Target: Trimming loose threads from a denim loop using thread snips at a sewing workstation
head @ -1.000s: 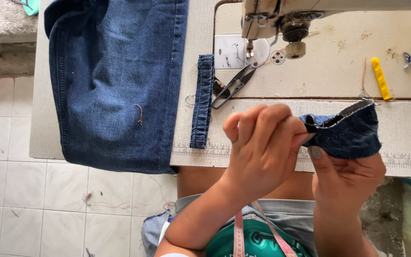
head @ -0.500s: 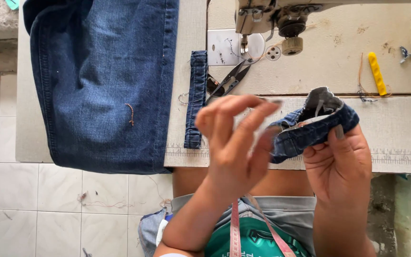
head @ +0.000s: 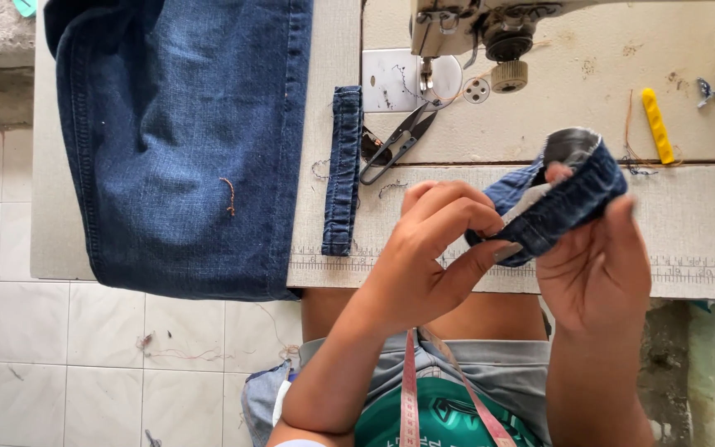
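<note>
My right hand (head: 597, 269) grips a small folded piece of blue denim (head: 577, 199), thumb on its right side, fingers beneath. My left hand (head: 428, 252) pinches the same piece at its lower left end with fingertips together. The piece is held above the front edge of the sewing table (head: 705, 215), its pale inner side showing on top. A narrow denim strip (head: 343, 170) lies flat on the table to the left of my left hand.
A pair of blue jeans (head: 184, 141) drapes over the table's left part. Thread snips (head: 399, 145) lie beside the strip, below the sewing machine head (head: 490, 29). A yellow tool (head: 657, 124) rests at the right. A measuring tape hangs at my chest.
My left hand's fingers have closed from spread to a pinch on the denim piece. The piece has been turned and rolled, pale side now up. The view has shifted slightly.
</note>
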